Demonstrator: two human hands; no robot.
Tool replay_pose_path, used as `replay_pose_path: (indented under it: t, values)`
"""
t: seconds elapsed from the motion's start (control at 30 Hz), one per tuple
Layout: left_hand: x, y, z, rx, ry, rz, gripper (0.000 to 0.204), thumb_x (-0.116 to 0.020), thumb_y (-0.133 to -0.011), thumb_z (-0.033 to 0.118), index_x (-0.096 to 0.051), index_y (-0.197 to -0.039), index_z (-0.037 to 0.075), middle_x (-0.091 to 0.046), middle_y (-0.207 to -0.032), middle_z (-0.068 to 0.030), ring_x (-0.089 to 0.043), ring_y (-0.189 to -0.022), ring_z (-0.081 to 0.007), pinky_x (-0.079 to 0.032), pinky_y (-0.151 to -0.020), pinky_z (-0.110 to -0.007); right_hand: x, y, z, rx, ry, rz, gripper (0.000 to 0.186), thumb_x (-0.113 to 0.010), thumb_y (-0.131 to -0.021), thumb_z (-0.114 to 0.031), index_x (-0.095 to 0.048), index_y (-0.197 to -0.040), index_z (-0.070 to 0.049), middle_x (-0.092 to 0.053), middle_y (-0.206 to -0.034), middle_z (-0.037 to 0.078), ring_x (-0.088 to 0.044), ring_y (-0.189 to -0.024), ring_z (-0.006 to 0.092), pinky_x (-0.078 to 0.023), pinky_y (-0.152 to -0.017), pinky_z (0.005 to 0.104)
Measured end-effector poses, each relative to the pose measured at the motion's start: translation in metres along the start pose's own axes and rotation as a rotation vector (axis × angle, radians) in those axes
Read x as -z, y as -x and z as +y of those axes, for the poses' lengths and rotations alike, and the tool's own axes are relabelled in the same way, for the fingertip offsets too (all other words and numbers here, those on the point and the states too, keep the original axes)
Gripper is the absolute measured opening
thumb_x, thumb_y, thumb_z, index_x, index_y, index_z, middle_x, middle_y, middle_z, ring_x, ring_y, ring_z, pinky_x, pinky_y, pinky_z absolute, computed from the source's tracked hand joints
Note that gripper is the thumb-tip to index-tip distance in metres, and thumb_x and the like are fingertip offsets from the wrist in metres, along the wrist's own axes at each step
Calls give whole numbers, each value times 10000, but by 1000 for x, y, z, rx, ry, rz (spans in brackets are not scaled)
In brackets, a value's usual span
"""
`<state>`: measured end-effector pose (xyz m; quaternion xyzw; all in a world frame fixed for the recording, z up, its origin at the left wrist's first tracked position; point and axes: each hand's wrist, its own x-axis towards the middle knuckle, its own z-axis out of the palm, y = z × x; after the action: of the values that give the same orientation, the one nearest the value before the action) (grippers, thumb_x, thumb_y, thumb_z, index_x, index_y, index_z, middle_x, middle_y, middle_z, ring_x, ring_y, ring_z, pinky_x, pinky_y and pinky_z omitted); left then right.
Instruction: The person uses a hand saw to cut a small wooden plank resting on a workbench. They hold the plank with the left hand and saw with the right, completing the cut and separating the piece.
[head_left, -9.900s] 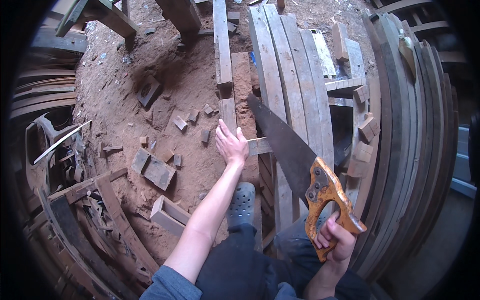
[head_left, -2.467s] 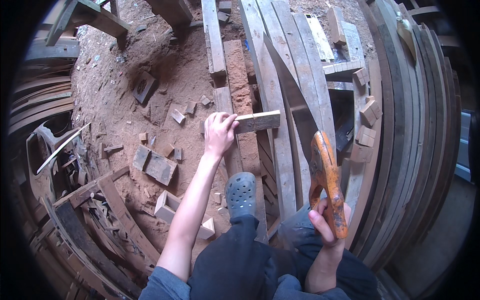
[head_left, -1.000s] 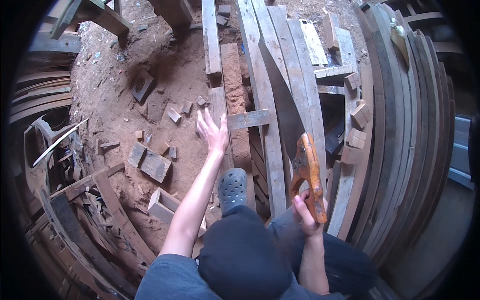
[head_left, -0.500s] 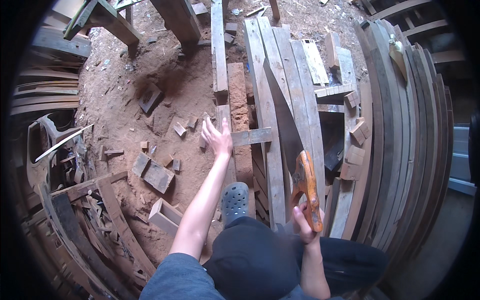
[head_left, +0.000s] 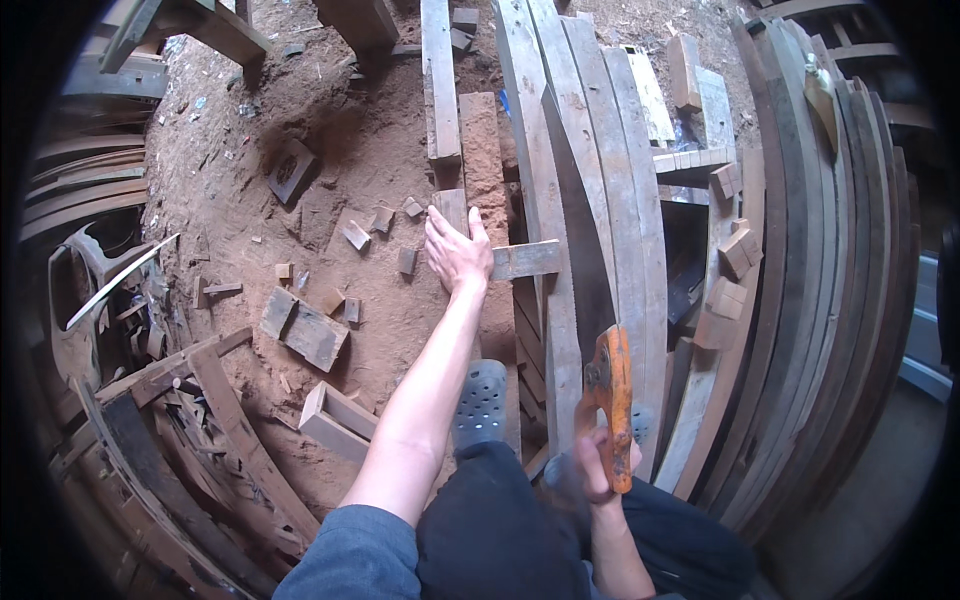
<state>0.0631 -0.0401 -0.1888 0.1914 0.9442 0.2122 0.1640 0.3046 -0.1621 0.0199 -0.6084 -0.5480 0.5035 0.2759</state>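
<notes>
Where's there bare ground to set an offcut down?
The widest bare patch is dirt between the stacked boards and the holed block, with a little litter. A smaller one lies between the small offcut and the left forearm. Rightward is crowded: short board, saw, long planks.

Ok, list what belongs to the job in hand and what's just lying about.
In the job:
handsaw with a worn orange handle, held in the right hand
short flat grey wooden board, under the left hand
long grey wooden beam beneath the board's right end

Apparently just lying about:
small brown wooden blocks
hollow, box-like wooden piece
long weathered planks stacked at right
</notes>
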Motion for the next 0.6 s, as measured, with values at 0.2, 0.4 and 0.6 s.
replay_pose_path:
  t: [0.2,0.4,0.6]
  values:
    - [1,1,5,49,-36,-38,730,-473,-893,478,-271,-1411,5,-403,-1349,-219,-399,-1252,-350,-340,-1027,-452,-17,5,3,207,-93,-100,193,-710,-716,-108,-557,-652,-10,-561,-563,73,-577,-491,180,-454,-502,270]
    - [-2,0,6,47,-90,-31,630,-409,-932,401,-278,-1406,8,-413,-1333,-215,-441,-1198,-344,-365,-997,-454,-26,-2,19,69,-144,-163,188,-700,-731,-91,-552,-649,-11,-535,-550,59,-549,-474,160,-433,-480,261]
    - [0,0,8,69,-106,-40,639,-434,-916,397,-295,-1400,4,-436,-1313,-207,-437,-1206,-350,-378,-992,-439,-28,-4,29,-26,-125,-199,179,-688,-733,-78,-547,-646,-10,-528,-544,54,-544,-469,154,-434,-476,266]
